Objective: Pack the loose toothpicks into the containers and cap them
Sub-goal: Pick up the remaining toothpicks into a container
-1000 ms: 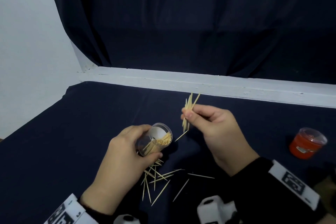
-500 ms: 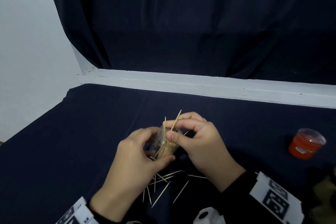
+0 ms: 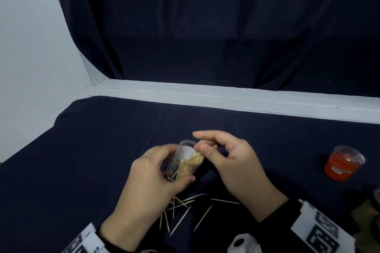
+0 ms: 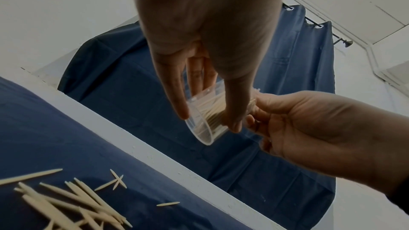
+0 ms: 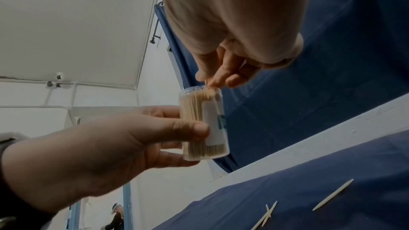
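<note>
My left hand [image 3: 176,167] grips a clear toothpick container [image 3: 186,150] off the table, mouth tilted up and to the right; it is uncapped and packed with toothpicks [image 3: 191,161]. My right hand [image 3: 199,141] is at the mouth, thumb and fingertips on the toothpick tops. In the right wrist view the right hand [image 5: 208,80] pinches one toothpick tip sticking out of the container [image 5: 205,125]. The left wrist view shows the container [image 4: 205,116] from below. Several loose toothpicks [image 3: 185,207] lie on the dark cloth under my hands.
A red container [image 3: 341,164] with a clear cap sits on the cloth at the right. A white ledge [image 3: 226,98] runs along the table's far edge below a dark curtain. Something dark lies at the near right edge [image 3: 368,211].
My right hand brought its pinched bundle from above the table down into the container's mouth. The long ends that stuck out half a second ago are now sunk level with the rest.
</note>
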